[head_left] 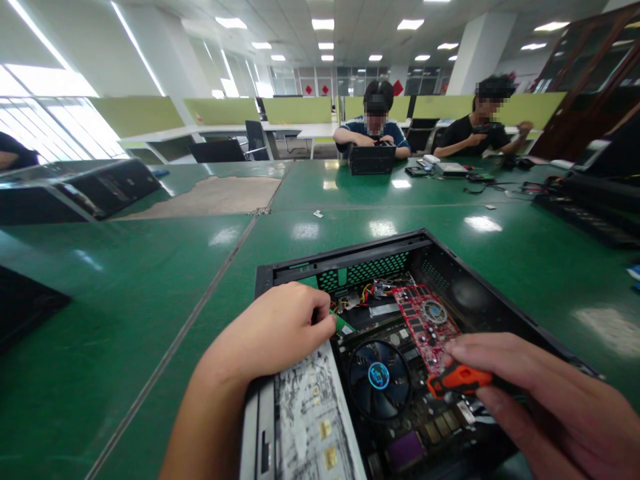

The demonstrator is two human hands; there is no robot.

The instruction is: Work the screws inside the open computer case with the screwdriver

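Note:
An open black computer case (350, 259) lies on the green table in front of me. Inside it I see a round black cooling fan (379, 379), a red graphics card (425, 323) and a bundle of coloured wires. My left hand (273, 330) is closed at the case's left side, its fingers pinching a green card (341, 325) that stands in the board. My right hand (540, 393) is closed around an orange-handled screwdriver (457, 380), held just right of the fan over the lower end of the red card.
Two people sit across the green table (150, 300), one behind a small black box (373, 160), the other beside loose parts and cables. Black computer cases lie at the far left (75, 190) and far right (595, 207). A small white part (318, 214) lies mid-table.

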